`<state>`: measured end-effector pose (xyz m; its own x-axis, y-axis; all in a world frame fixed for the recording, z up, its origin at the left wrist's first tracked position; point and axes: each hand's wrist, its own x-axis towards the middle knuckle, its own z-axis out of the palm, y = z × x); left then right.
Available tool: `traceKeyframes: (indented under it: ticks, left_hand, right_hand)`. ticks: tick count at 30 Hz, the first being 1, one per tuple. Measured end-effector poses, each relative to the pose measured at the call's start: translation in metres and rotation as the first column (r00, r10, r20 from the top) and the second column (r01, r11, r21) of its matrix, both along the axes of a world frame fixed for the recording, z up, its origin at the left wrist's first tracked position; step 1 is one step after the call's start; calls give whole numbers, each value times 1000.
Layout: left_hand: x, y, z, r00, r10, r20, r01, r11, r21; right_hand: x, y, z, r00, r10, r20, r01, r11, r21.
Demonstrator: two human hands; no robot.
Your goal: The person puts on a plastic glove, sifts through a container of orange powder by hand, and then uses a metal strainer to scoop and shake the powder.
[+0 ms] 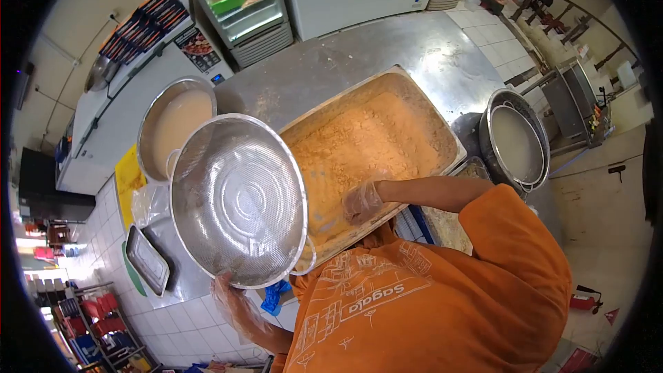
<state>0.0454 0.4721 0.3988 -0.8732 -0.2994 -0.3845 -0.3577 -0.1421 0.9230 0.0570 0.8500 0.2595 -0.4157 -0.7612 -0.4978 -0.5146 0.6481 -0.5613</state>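
My left hand (238, 304), in a clear plastic glove, grips the near rim of a large perforated metal colander (242, 193). Tilted toward me, the colander shows nothing inside. It overlaps the left end of a deep rectangular tub (421, 86) that holds loose orange-tan powder (366, 138), flour-like and lumpy in places. In the tub's near side, my right hand (362, 202), also gloved in plastic, reaches down into the powder. Its fingers are hidden, so their grip does not show.
A metal bowl of cloudy tan liquid (181, 121) stands left of the tub. To the right is a metal pot with a basket in whitish liquid (514, 141). A small metal tray (147, 260) lies at the steel table's (442, 41) left edge. Freezers and a glass-door fridge (242, 0) stand beyond.
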Motion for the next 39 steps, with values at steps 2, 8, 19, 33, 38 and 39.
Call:
traceKeyframes:
  ticks: [2, 8, 19, 33, 38, 39]
  left_hand:
    - [-2, 9, 5, 999, -34, 12, 34, 999, -12]
    - [-2, 39, 23, 985, -167, 40, 167, 986, 16]
    - [15, 65, -16, 967, -226, 114, 223, 974, 37]
    - [30, 75, -32, 970, -222, 103, 220, 975, 26]
    - [34, 77, -57, 950, -304, -64, 296, 949, -110]
    - [34, 82, -49, 941, -337, -43, 328, 934, -139]
  right_hand:
    - [5, 6, -11, 999, -47, -11, 46, 998, -53]
    - [4, 14, -35, 986, 107, -127, -93, 989, 116]
    - [11, 56, 17, 931, -86, -354, 140, 981, 130]
    - [9, 73, -66, 941, 118, -316, -76, 987, 140]
    - [11, 95, -15, 963, 85, -255, 13, 934, 358]
    - [8, 95, 21, 977, 11, -211, 75, 915, 396]
